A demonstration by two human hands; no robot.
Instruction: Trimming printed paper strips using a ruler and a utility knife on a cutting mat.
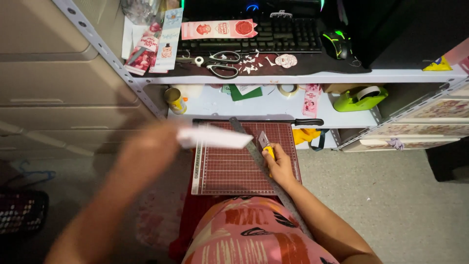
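Note:
My left hand (149,149) is blurred with motion and holds a white piece of paper (215,137) above the left part of a dark red cutting mat (234,168). My right hand (279,165) rests on the mat's right side, gripping a yellow utility knife (266,145) with its blade pointing away from me. A long metal ruler (259,161) lies diagonally across the mat, just left of the knife hand. The mat's cutter arm with a black handle (308,122) runs along its far edge.
Shelves stand ahead: scissors (217,63), paper scraps, stickers and a keyboard (273,36) on the upper one; a yellow can (175,100), tape roll (288,90) and green tape dispenser (359,99) on the lower. Drawers stand at left. My patterned pink clothing fills the bottom.

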